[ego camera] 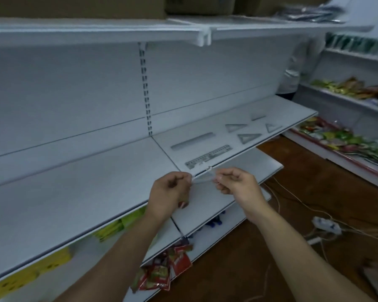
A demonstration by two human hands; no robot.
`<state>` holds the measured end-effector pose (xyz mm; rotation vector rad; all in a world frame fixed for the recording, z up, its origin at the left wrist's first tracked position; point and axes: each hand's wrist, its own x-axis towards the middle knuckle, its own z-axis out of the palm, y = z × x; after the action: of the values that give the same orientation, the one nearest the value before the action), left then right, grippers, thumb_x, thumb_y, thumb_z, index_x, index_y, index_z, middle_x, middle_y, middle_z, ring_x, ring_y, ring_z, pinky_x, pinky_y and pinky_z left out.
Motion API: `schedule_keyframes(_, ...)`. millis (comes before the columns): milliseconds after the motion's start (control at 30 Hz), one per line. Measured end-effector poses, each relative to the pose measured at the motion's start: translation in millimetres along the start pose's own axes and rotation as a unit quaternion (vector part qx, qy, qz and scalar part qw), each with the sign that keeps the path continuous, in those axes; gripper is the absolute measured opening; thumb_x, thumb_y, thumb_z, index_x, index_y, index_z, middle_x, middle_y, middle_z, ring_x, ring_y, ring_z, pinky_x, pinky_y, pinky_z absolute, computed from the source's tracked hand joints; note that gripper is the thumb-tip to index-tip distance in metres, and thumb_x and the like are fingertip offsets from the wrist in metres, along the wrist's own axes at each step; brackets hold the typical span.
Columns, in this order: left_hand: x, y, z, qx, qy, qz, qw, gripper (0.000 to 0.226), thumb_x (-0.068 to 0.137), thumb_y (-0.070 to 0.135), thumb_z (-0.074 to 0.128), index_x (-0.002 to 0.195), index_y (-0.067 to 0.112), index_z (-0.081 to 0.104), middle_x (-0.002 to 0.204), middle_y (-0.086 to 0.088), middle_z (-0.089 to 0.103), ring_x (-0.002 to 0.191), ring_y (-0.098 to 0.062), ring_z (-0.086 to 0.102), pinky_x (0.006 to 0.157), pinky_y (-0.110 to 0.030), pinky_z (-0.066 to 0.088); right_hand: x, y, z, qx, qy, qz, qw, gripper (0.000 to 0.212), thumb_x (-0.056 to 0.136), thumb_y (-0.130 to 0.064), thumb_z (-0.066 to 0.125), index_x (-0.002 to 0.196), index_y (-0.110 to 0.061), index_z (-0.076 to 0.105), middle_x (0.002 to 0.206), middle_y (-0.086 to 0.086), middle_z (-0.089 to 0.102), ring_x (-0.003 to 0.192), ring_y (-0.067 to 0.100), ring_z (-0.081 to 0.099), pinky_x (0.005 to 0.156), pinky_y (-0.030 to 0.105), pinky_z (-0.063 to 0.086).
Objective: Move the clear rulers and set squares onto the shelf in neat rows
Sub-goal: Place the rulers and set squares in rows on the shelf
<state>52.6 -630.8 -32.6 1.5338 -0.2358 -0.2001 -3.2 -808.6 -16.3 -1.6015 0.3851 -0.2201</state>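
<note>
A white back panel [74, 94] fills the view from nine to twelve o'clock; below it the white shelf [74, 192] runs from eight o'clock up to three o'clock, made of two boards meeting just above the hands; an upper shelf [96, 31] spans twelve o'clock with cardboard boxes [74, 7] on it; brown floor [292, 182] lies from three to five o'clock; a neighbouring rack [347, 101] at two to three o'clock carries bright snack packets [347, 140]. Under the shelf, yellow packets [52, 260] sit at seven o'clock and red sachets [168, 269] at six o'clock. Both bare forearms reach up from the bottom edge; the left grip [170, 188] and the right grip [236, 182] hover near the centre, over the shelf's front edge; each pinches one end of a short clear ruler [202, 178] between thumb and fingertips, other fingers curled; the ruler spans the gap between them, above the shelf. On the right board, at one o'clock from the hands, a long clear ruler [192, 141] lies towards the back, with a printed ruler [208, 156] parallel just in front of it; farther along at two o'clock lie three set squares: the rear set square [236, 127], the front set square [249, 137] and the far set square [272, 128], all apart; a small ruler [258, 117] rests behind them. A white power strip [326, 225] with thin cables [292, 199] lies on the floor at four o'clock.
</note>
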Motion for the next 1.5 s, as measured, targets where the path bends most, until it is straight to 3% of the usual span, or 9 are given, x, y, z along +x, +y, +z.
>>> schedule_keyframes(133, 32, -14, 55, 0.015, -0.054, -0.019, 0.998, 0.006, 0.088, 0.015, 0.068, 0.086, 0.015, 0.074, 0.065, -0.004, 0.065, 0.055, -0.027, 0.055, 0.058, -0.043, 0.048, 19, 10, -54, 0.028, 0.046, 0.014, 0.998, 0.011, 0.089, -0.004, 0.061, 0.092, -0.013, 0.067, 0.083, 0.005, 0.073, 0.066, 0.01, 0.065, 0.062, 0.019, 0.051)
schedule_keyframes(233, 59, -19, 95, 0.025, -0.061, -0.021, 0.998, 0.009, 0.089, 0.01, 0.066, 0.085, 0.014, 0.072, 0.065, 0.007, 0.066, 0.052, -0.008, 0.057, 0.054, -0.024, 0.048, 39, 16, -88, 0.036, 0.071, 0.025, 0.996, 0.011, 0.09, -0.003, 0.061, 0.095, -0.011, 0.068, 0.083, 0.005, 0.073, 0.067, 0.011, 0.065, 0.062, 0.019, 0.051)
schedule_keyframes(300, 80, -20, 125, 0.024, -0.078, -0.017, 0.997, 0.012, 0.089, 0.009, 0.065, 0.084, 0.018, 0.073, 0.07, 0.008, 0.069, 0.062, -0.004, 0.061, 0.062, -0.017, 0.049, 58, 18, -113, 0.039, 0.084, 0.027, 0.995, 0.012, 0.09, -0.004, 0.061, 0.095, -0.012, 0.068, 0.083, 0.004, 0.073, 0.067, 0.01, 0.065, 0.063, 0.019, 0.051)
schedule_keyframes(433, 134, -26, 183, 0.016, -0.097, -0.022, 0.995, 0.014, 0.087, 0.009, 0.066, 0.085, 0.02, 0.073, 0.076, 0.004, 0.072, 0.072, -0.008, 0.065, 0.071, -0.017, 0.051, 112, 15, -164, 0.04, 0.105, 0.021, 0.993, 0.012, 0.09, -0.003, 0.061, 0.094, -0.012, 0.067, 0.082, 0.003, 0.073, 0.067, 0.01, 0.064, 0.065, 0.02, 0.051)
schedule_keyframes(633, 219, -20, 252, 0.023, -0.082, -0.012, 0.996, 0.02, 0.086, 0.004, 0.066, 0.077, 0.022, 0.072, 0.07, 0.007, 0.072, 0.065, -0.006, 0.065, 0.066, -0.016, 0.05, 205, 3, -225, 0.022, 0.105, 0.028, 0.994, 0.009, 0.09, -0.007, 0.061, 0.094, -0.012, 0.069, 0.083, 0.004, 0.073, 0.068, 0.01, 0.064, 0.063, 0.019, 0.051)
schedule_keyframes(900, 292, -26, 283, 0.043, -0.027, -0.018, 0.999, 0.013, 0.086, 0.011, 0.068, 0.082, 0.021, 0.073, 0.077, 0.006, 0.074, 0.073, -0.01, 0.068, 0.078, -0.026, 0.054, 303, 2, -253, 0.032, 0.037, 0.031, 0.998, 0.011, 0.09, -0.006, 0.062, 0.093, -0.013, 0.069, 0.083, 0.004, 0.074, 0.068, 0.01, 0.065, 0.065, 0.018, 0.052)
schedule_keyframes(1067, 324, -27, 300, 0.068, 0.037, -0.019, 0.997, 0.009, 0.087, 0.015, 0.067, 0.084, 0.021, 0.073, 0.076, 0.004, 0.073, 0.068, -0.004, 0.066, 0.067, -0.016, 0.05, 364, 2, -267, 0.037, -0.036, 0.035, 0.998, 0.011, 0.091, -0.006, 0.061, 0.095, -0.011, 0.069, 0.084, 0.004, 0.074, 0.07, 0.011, 0.065, 0.064, 0.019, 0.051)
schedule_keyframes(1200, 348, -32, 330, 0.097, 0.096, -0.031, 0.99, 0.009, 0.087, 0.017, 0.067, 0.086, 0.024, 0.073, 0.077, 0.005, 0.074, 0.074, -0.007, 0.068, 0.071, -0.017, 0.052, 411, 2, -290, 0.024, -0.089, 0.044, 0.995, 0.011, 0.09, -0.006, 0.062, 0.098, -0.007, 0.068, 0.084, 0.006, 0.074, 0.07, 0.011, 0.065, 0.066, 0.02, 0.053)
schedule_keyframes(1500, 389, -45, 403, 0.189, 0.164, -0.005, 0.968, 0.021, 0.084, 0.015, 0.072, 0.1, 0.028, 0.068, 0.08, 0.015, 0.068, 0.069, 0.007, 0.06, 0.065, -0.004, 0.042, 501, 5, -349, -0.02, -0.176, 0.008, 0.984, 0.013, 0.089, -0.007, 0.062, 0.099, -0.012, 0.068, 0.085, 0.007, 0.074, 0.067, 0.009, 0.065, 0.064, 0.018, 0.053)
